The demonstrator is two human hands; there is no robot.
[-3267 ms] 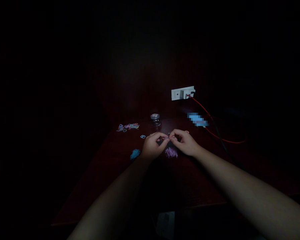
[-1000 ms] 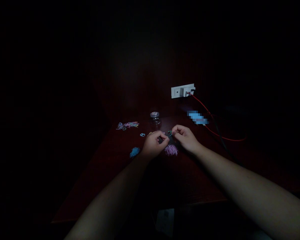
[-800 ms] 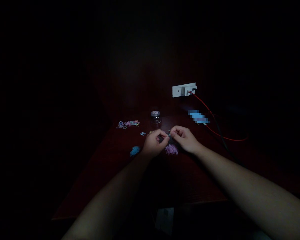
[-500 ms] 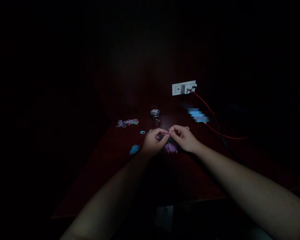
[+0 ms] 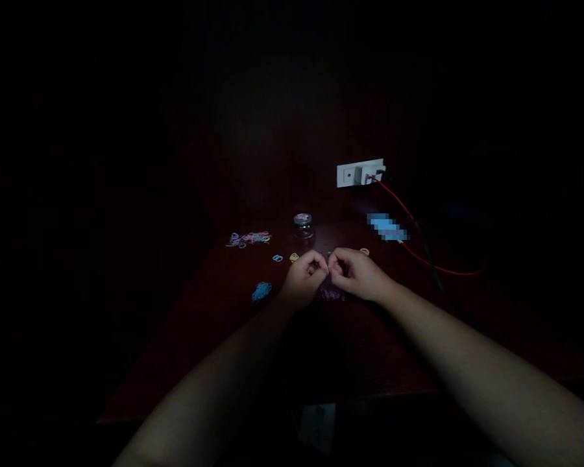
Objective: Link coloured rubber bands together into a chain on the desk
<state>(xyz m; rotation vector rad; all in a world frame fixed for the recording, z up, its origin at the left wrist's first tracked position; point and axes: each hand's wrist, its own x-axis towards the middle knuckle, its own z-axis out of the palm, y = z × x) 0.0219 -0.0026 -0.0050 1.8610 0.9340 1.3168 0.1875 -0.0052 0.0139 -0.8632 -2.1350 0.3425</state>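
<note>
Over the dark red table [image 5: 214, 350], my left hand [image 5: 305, 277] and my right hand [image 5: 356, 272] meet with their fingertips pinched close together. Whatever they hold between them is too small and dim to make out. Just beneath the fingers lies a pile of purple elastic bands [image 5: 331, 294], partly covered by the hands. A blue pile of elastic bands [image 5: 261, 291] is left of my left hand. Yellow bands [image 5: 294, 258] and a pair of light blue bands [image 5: 277, 258] rest beyond it. An orange-pink band [image 5: 365, 251] shows behind my right hand.
A mixed-colour heap of bands [image 5: 249, 239] lies at the back left. A small lidded clear jar [image 5: 302, 226] stands at the back. A blurred blue object [image 5: 387, 226] joins a red cable [image 5: 435, 269] leading from the wall socket [image 5: 360, 174]. Surroundings are very dark.
My hands have lowered slightly and their fingers have curled in more, pinching tip to tip. More of the yellow bands now shows, and the purple pile is more shaded.
</note>
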